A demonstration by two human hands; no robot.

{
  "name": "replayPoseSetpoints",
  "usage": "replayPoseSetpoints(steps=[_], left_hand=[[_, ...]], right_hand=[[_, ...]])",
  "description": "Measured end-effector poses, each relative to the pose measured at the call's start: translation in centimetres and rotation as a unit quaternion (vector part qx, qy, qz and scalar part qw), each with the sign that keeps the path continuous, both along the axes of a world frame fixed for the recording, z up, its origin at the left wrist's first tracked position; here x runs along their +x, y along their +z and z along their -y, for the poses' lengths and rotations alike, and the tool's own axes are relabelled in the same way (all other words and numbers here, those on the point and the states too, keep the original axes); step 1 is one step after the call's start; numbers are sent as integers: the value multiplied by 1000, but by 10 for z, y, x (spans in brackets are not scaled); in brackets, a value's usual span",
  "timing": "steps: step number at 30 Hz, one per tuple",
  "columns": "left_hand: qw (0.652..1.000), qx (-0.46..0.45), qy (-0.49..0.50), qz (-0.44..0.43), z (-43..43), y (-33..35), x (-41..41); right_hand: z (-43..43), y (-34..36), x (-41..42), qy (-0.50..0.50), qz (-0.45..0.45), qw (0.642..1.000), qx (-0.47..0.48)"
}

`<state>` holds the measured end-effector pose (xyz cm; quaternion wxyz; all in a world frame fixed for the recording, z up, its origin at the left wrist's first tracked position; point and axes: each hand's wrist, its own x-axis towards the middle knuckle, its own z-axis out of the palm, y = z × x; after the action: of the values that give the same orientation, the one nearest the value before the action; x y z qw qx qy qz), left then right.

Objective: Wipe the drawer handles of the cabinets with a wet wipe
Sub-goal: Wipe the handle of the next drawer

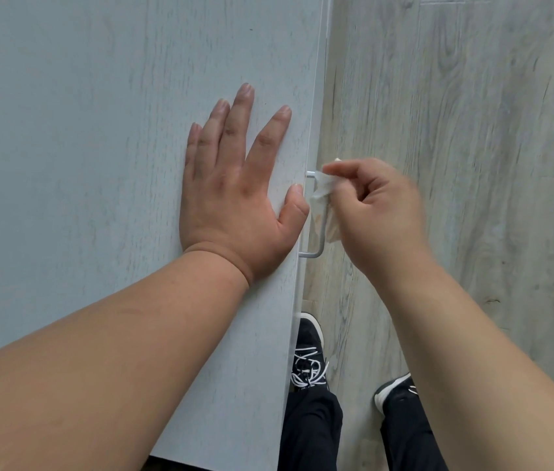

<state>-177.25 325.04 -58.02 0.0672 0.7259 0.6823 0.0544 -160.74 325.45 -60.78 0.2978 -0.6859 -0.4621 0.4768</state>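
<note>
**Right hand on handle with wipe, left hand flat on cabinet top**

View looks straight down. Left hand (pixel 235 198) lies palm-down on the pale grey cabinet top (pixel 99 130), fingers straight and spread, holding nothing; the thumb tip sits right at the top's front edge. Right hand (pixel 381 212) is slightly blurred, with fingers curled and the fingertips pinching a white wet wipe (pixel 323 188). The wipe is bunched against the drawer handle (pixel 316 253), a thin pale metal bar sticking out from the cabinet front just below the top's edge. The wipe covers the far part of the bar. The near corner and near post are bare, and the far post shows just beside the wipe. Cannot tell if the wipe wraps fully round the bar. Below the handle is light wood-grain floor (pixel 472 130). Two dark shoes, one with white laces (pixel 308 355) and one partly hidden by the right forearm (pixel 394 390), stand close to the cabinet front, with dark trousers (pixel 313 433) above them.
</note>
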Motion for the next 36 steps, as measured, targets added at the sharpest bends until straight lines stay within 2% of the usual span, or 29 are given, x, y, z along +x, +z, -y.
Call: replayPoseSetpoints(steps=[3,7,12,16,20,36], left_hand=[[1000,2,2,6,0,0,0],[1000,5,4,8,1,0,1],[1000,3,2,5,0,0,0],[1000,4,2,5,0,0,0],[1000,2,5,5,0,0,0],[1000,-10,6,-1,0,2,1]], right_hand=[[0,-3,-3,17,38,999,23],[-6,-6,-6,17,38,999,4],[-7,-3,-5,50,88,995,7],[-12,-2,-3,59,83,995,-11],[-17,-4,-10,70,112,990,45],[-7,-9,-2,25,75,997,23]])
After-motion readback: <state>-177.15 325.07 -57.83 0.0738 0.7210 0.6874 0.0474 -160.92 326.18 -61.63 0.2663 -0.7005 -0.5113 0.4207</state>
